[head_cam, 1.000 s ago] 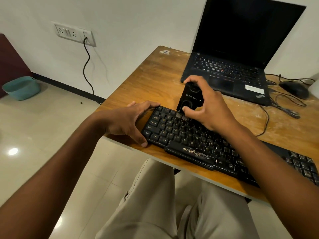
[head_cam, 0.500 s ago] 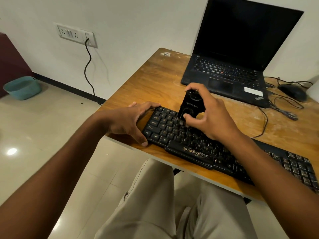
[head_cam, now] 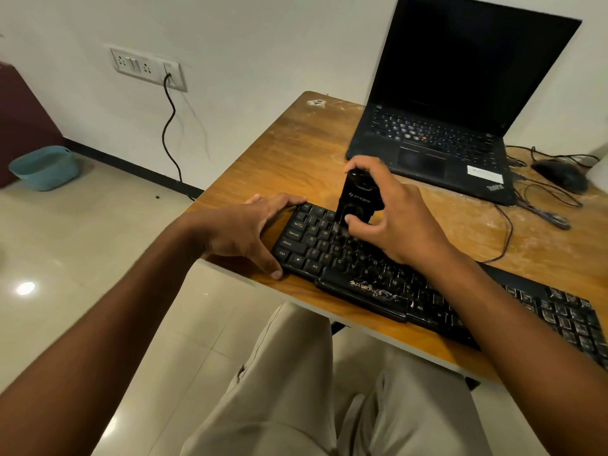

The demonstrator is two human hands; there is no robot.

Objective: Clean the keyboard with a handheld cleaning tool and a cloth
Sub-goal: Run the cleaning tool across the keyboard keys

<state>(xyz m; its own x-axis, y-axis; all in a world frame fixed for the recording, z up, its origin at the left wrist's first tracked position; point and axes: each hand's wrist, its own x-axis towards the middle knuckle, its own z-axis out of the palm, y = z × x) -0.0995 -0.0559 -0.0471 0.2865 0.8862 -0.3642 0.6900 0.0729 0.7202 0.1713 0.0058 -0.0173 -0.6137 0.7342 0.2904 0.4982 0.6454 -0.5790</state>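
Observation:
A dusty black keyboard [head_cam: 368, 278] lies slanted along the front edge of the wooden table [head_cam: 296, 153]. My left hand [head_cam: 250, 228] grips the keyboard's left end, fingers over its top corner and thumb on the front edge. My right hand [head_cam: 391, 218] holds a black handheld cleaning tool [head_cam: 357, 199] upright, its bristled lower end touching the upper-left keys. No cloth is in view.
An open black laptop [head_cam: 441, 133] stands behind the keyboard. A black mouse [head_cam: 559, 174] and tangled cables [head_cam: 533, 205] lie at the right. A wall socket [head_cam: 148, 69] with a cord and a teal basket [head_cam: 46, 167] on the floor are at the left.
The cleaning tool and my right hand have shifted slightly toward the near-left over the upper-left keys. My left hand stays on the keyboard's left end.

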